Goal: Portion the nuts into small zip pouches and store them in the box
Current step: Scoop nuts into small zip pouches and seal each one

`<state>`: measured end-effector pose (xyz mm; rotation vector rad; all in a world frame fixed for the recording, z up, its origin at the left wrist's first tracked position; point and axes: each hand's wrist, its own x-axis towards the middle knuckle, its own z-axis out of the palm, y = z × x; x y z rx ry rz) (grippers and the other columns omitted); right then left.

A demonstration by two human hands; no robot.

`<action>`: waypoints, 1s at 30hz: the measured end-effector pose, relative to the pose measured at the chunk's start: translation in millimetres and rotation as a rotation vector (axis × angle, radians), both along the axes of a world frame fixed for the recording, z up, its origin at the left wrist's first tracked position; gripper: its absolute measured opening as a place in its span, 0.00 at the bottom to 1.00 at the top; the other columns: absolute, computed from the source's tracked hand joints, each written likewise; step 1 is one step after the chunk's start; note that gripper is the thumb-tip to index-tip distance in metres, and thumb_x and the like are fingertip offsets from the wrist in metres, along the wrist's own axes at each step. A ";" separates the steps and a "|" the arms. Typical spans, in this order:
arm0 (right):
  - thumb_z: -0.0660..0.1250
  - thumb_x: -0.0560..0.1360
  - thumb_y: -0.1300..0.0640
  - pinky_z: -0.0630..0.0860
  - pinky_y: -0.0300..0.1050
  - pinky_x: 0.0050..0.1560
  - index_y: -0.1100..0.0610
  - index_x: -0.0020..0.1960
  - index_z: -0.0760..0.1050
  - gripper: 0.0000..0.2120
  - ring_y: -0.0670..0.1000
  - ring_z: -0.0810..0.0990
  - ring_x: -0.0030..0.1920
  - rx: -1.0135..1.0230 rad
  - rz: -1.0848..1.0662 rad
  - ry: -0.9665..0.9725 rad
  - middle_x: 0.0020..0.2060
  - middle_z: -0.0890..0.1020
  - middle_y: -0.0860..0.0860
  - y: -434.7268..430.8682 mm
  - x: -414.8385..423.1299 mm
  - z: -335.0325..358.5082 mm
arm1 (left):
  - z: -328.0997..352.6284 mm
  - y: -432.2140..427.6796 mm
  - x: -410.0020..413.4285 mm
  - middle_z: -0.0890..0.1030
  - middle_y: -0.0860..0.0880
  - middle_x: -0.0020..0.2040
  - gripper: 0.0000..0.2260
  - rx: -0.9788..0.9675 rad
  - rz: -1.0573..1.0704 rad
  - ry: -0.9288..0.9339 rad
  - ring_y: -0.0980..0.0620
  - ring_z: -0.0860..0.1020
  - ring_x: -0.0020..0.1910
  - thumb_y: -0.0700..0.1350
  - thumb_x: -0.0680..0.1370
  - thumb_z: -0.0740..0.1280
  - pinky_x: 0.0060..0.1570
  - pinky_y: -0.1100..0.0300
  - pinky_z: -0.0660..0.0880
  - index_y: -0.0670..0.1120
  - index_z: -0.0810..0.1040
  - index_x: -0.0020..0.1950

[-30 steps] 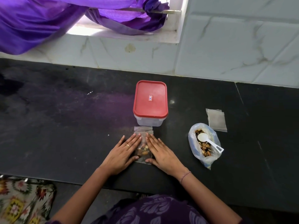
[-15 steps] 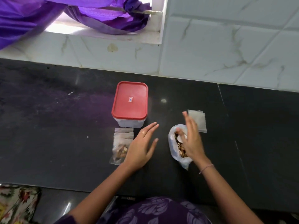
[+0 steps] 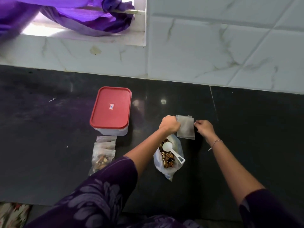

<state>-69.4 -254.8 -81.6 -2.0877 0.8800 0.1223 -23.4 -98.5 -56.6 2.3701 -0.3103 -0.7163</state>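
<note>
Clear empty zip pouches (image 3: pixel 185 127), stacked on black countertop (image 3: pixel 49 129): left hand (image 3: pixel 170 124) pinches left edge, right hand (image 3: pixel 204 128) pinches right edge. Nut bag (image 3: pixel 168 157) with white scoop (image 3: pixel 172 151) just below. Filled pouches (image 3: pixel 103 153) lie before red-lidded box (image 3: pixel 111 110).

Single head-worn wide-angle view, looking forward and steeply down.

Set above the black countertop (image 3: pixel 49 145), close enough for both forearms to fill the lower frame. Faces the white tiled wall (image 3: pixel 213 55) beyond the left hand (image 3: pixel 170 124) and right hand (image 3: pixel 204 129); red-lidded box (image 3: pixel 111 109) left of both, purple curtain (image 3: pixel 82 17) at top left. No second view to share with.
</note>
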 end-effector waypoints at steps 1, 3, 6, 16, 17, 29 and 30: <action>0.63 0.78 0.61 0.75 0.55 0.59 0.63 0.59 0.79 0.13 0.59 0.80 0.55 0.013 -0.008 -0.008 0.56 0.81 0.60 0.3 0.6 -0.3 | -4.6 -4.0 3.7 0.74 0.38 0.62 0.16 0.032 -0.007 0.023 0.38 0.73 0.61 0.39 0.76 0.56 0.59 0.50 0.72 0.37 0.77 0.59; 0.63 0.78 0.60 0.76 0.54 0.59 0.61 0.59 0.79 0.13 0.57 0.79 0.56 0.037 -0.019 -0.019 0.56 0.81 0.58 1.7 1.2 -1.1 | -14.8 -9.3 9.5 0.74 0.37 0.63 0.17 0.066 -0.014 0.075 0.37 0.72 0.62 0.39 0.75 0.55 0.61 0.50 0.72 0.37 0.77 0.59; 0.63 0.78 0.60 0.75 0.51 0.61 0.60 0.61 0.78 0.13 0.55 0.78 0.58 0.056 -0.032 -0.025 0.58 0.80 0.57 4.0 1.0 -1.4 | -28.4 -13.5 12.2 0.74 0.38 0.65 0.19 0.018 0.047 0.131 0.38 0.71 0.64 0.39 0.74 0.54 0.64 0.49 0.71 0.41 0.80 0.58; 0.64 0.77 0.61 0.74 0.44 0.56 0.62 0.59 0.79 0.12 0.57 0.78 0.58 0.008 -0.162 -0.045 0.59 0.79 0.59 3.0 9.8 -2.6 | -27.7 -25.2 15.2 0.74 0.42 0.64 0.16 -0.095 0.213 0.178 0.42 0.72 0.64 0.42 0.75 0.59 0.62 0.50 0.73 0.41 0.80 0.58; 0.64 0.78 0.60 0.74 0.44 0.55 0.61 0.58 0.79 0.12 0.57 0.78 0.58 0.031 -0.181 -0.044 0.58 0.80 0.58 2.6 9.4 -2.2 | -26.9 -27.0 15.1 0.74 0.42 0.64 0.16 -0.097 0.214 0.184 0.42 0.72 0.63 0.42 0.75 0.59 0.61 0.49 0.74 0.41 0.80 0.57; 0.68 0.75 0.62 0.78 0.45 0.53 0.56 0.52 0.81 0.07 0.48 0.79 0.49 0.218 -0.444 -0.304 0.50 0.81 0.50 5.1 -0.5 14.6 | -7.6 -23.2 6.1 0.82 0.49 0.56 0.14 -0.383 0.397 0.153 0.51 0.79 0.56 0.40 0.76 0.62 0.59 0.52 0.76 0.46 0.80 0.59; 0.68 0.75 0.63 0.78 0.42 0.49 0.57 0.53 0.81 0.08 0.46 0.79 0.46 0.243 -0.455 -0.328 0.49 0.81 0.50 6.0 -2.5 18.5 | -6.6 -21.8 5.1 0.82 0.49 0.55 0.13 -0.413 0.416 0.141 0.51 0.79 0.55 0.40 0.77 0.62 0.59 0.52 0.77 0.47 0.80 0.59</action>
